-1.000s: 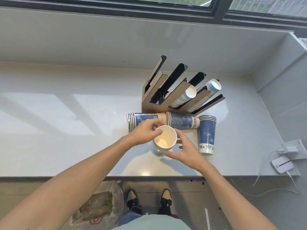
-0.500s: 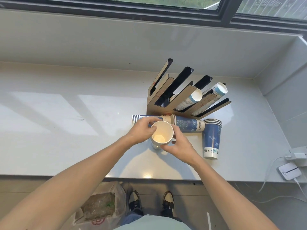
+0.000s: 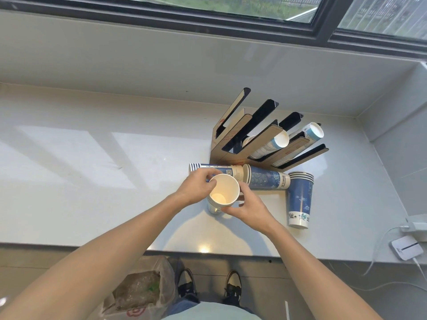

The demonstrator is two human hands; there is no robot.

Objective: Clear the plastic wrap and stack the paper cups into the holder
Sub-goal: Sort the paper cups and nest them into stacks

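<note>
An upright stack of paper cups (image 3: 223,192), white inside, stands on the white counter (image 3: 92,181). My left hand (image 3: 198,188) grips its rim from the left and my right hand (image 3: 248,207) holds its right side lower down. Behind them two blue cup stacks lie on their sides, one on the left (image 3: 221,170) and one on the right (image 3: 268,176). Another blue stack (image 3: 299,199) stands upside down to the right. The brown and black slotted cup holder (image 3: 251,132) stands behind, with two slots holding cup stacks (image 3: 272,144). No plastic wrap shows on the counter.
A plastic bag (image 3: 138,294) with crumpled wrap sits on the floor below the counter edge, beside my shoes. A white charger and cable (image 3: 406,247) lie at the counter's right end. A wall and window ledge rise behind the holder.
The camera has tilted, shifting the scene rightward in view. Both hands stay on the upright cup stack; my right hand has closed in against its side.
</note>
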